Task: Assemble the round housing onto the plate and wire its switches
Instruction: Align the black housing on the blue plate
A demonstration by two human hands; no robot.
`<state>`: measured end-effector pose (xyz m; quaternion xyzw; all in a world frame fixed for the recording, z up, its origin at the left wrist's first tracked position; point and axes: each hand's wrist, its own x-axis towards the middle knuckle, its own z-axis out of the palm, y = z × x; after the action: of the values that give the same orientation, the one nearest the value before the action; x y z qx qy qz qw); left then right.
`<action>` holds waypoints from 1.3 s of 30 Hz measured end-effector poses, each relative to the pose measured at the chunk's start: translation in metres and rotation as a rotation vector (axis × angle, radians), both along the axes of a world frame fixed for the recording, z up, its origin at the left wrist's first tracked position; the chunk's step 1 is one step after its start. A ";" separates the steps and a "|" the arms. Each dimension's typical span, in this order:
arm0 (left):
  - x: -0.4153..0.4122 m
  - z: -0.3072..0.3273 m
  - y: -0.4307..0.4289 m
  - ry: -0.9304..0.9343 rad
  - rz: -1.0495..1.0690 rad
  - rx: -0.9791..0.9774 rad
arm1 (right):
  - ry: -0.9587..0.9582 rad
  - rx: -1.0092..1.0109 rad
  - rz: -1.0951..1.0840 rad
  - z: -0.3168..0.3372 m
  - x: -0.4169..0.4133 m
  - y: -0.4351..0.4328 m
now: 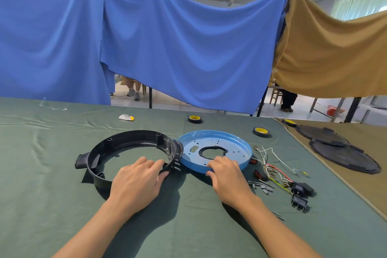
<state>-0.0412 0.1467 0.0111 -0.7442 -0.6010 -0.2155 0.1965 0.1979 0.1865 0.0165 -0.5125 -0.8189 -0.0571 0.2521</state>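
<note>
Hands (137, 180) (227, 176) gripping housing (125, 138), plate (230, 144) rim-up

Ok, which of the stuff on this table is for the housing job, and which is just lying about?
For the job: black round housing, blue plate, wire bundle, black rocker switches, loose metal terminals.

Lying about: tape rolls, two black covers at far right, white-and-yellow scrap.
</note>
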 end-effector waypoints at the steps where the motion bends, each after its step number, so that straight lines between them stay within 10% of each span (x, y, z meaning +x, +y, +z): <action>1: -0.001 0.001 0.001 -0.013 0.013 0.010 | 0.024 0.044 -0.009 0.004 0.003 0.001; 7: 0.000 0.000 0.000 0.004 0.066 -0.033 | 0.557 0.152 -0.014 0.054 0.021 -0.002; 13: 0.007 0.006 0.003 -0.069 0.079 0.027 | 1.402 -0.169 0.256 0.091 0.030 -0.022; 21: 0.047 0.035 0.003 -1.329 -0.215 -0.093 | 1.961 -0.664 0.570 0.074 0.044 -0.047; 26: 0.040 0.043 0.000 -1.578 -0.253 -0.107 | 2.007 -0.773 0.567 0.052 0.054 -0.048; 32: 0.028 0.052 -0.013 -1.980 -0.373 -0.359 | 1.754 -0.806 0.325 0.037 0.058 -0.046; 36: 0.005 0.050 -0.020 -1.975 -0.234 -0.344 | 0.730 -0.309 -0.175 0.026 0.063 -0.046; 39: -0.007 0.046 -0.028 -1.914 -0.236 -0.333 | 0.034 -0.238 -0.154 0.010 0.057 -0.051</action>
<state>-0.0477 0.1189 0.0572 -0.3285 -0.4507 -0.6590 -0.5046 0.2546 0.1358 0.0261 -0.6010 -0.7737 0.0298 0.1983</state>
